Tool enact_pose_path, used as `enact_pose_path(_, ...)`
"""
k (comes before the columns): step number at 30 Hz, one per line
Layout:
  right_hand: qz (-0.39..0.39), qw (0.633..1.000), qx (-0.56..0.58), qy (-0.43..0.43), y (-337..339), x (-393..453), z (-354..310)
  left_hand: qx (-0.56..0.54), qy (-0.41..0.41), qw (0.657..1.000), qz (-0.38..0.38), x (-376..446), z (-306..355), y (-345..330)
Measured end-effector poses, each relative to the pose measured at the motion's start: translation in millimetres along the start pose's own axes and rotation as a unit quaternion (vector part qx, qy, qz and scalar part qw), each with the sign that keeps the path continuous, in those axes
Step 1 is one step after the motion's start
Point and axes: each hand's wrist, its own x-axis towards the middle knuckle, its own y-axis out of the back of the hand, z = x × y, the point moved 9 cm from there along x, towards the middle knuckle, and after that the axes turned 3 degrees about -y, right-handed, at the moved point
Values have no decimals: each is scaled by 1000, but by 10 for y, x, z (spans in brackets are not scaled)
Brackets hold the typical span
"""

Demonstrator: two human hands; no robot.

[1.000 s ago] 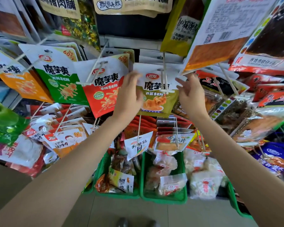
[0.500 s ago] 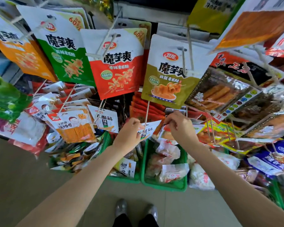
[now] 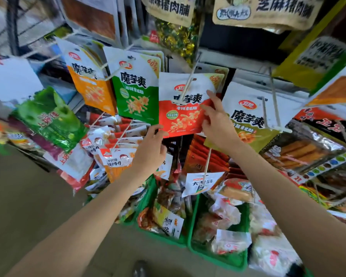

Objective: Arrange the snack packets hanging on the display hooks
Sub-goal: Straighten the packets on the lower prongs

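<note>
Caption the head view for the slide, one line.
Both hands, left and right, hold the red packet hanging on its hook.

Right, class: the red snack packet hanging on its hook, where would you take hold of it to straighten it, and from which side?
Probably by the two lower corners, from below and in front. The red packet hangs flat from the hook through its top, so the bottom edge swings free. The left hand is at the lower left corner, the right hand on the right edge.

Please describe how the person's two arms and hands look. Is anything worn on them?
Both forearms are bare as far as the frame shows: no sleeves, gloves, watch or bracelet. The left hand and the right hand show no rings. Fingernails look short and unpainted.
</note>
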Motion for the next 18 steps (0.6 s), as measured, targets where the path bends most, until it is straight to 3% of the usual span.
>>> enact_pose_path(4, -13, 1000, -16, -4, 65, 460, -148, 13, -43, 999, 9, 200, 33, 264)
enact_pose_path(8, 75, 995, 37, -46, 218, 767, -142, 0, -100, 995, -12, 457, 39, 416)
enact_pose_path(13, 126, 986, 14, -111, 179, 729, -129, 8, -194, 979, -58, 746, 143, 424)
enact_pose_path(15, 107, 978, 5, -179, 118, 750, -101, -5, -201, 976, -83, 874, 168, 386)
enact_pose_path(18, 117, 973, 11, -197, 135, 776, -156, -21, -180, 977, -113, 999, 140, 329)
